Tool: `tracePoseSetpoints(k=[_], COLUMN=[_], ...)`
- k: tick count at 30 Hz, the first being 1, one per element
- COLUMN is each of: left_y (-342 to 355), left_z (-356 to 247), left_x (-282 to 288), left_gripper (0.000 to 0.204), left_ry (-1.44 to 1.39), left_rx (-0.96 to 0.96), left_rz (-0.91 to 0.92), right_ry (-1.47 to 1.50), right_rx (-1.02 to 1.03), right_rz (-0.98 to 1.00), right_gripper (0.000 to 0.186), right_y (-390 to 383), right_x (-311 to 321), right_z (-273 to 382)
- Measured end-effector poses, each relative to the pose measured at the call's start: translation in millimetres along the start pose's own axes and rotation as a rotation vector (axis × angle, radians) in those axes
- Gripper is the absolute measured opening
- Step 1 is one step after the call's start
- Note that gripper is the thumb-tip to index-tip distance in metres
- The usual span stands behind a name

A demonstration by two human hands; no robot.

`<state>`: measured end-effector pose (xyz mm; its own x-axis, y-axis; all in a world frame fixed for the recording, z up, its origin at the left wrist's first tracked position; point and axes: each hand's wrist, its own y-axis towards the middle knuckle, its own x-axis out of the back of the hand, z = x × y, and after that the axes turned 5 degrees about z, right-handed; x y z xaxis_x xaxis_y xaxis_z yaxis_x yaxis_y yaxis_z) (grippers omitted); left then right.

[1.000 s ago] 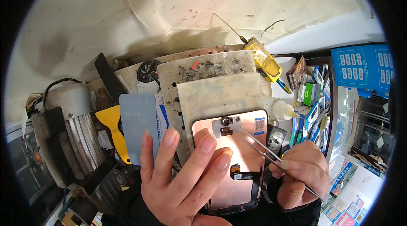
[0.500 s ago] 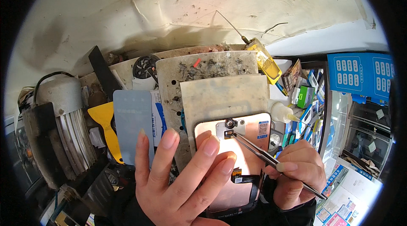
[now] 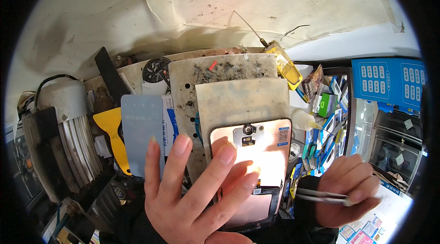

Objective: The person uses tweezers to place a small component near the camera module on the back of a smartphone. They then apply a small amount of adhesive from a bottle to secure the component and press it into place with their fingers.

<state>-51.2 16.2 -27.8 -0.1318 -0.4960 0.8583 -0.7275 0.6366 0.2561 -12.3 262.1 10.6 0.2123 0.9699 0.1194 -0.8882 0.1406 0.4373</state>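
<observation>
An opened phone [image 3: 270,166] lies at the centre front, its pinkish metal inner side up and brightly lit. At its top sit a round camera module [image 3: 248,129] and, below that, a small dark rectangular opening [image 3: 248,141]. Fingers spread, my left hand [image 3: 197,189] lies over the phone's left side, with some fingertips touching or just above the metal. To the right of the phone, my right hand [image 3: 350,191] is closed round metal tweezers [image 3: 321,194]. Their tips point left toward the phone's lower right edge, apart from the camera area.
Under the phone is a tan sheet [image 3: 243,99] on a stained board [image 3: 181,76]. To the left are a grey flat plate [image 3: 142,129], a yellow scraper [image 3: 110,129] and a ribbed metal device [image 3: 68,106]. A white squeeze bottle [image 3: 302,119] and several small boxes [image 3: 329,104] stand right.
My right hand has moved right and down with the tweezers, whose tips have left the opening beside the camera. My left hand has stayed nearly still on the phone.
</observation>
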Motion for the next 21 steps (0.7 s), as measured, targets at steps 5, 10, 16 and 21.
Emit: tracePoseSetpoints(k=[5, 10, 16, 21], left_y=[13, -8, -12, -4], left_z=[9, -15, -16, -17], left_x=[4, 22, 26, 28], left_gripper=[0.091, 0.107, 0.107, 0.106], left_ry=[0.101, -0.008, 0.020, 0.015], left_rx=[-0.187, 0.116, 0.103, 0.086], left_rz=[-0.096, 0.150, 0.175, 0.181], right_ry=[0.224, -0.279, -0.237, -0.330], right_rx=[-0.153, -0.460, -0.552, -0.465], right_rz=[-0.243, 0.087, 0.153, 0.235], right_gripper=[0.035, 0.069, 0.073, 0.061], right_y=[5, 3, 0, 4], right_x=[46, 59, 40, 40], right_z=[-9, -49, -79, -87])
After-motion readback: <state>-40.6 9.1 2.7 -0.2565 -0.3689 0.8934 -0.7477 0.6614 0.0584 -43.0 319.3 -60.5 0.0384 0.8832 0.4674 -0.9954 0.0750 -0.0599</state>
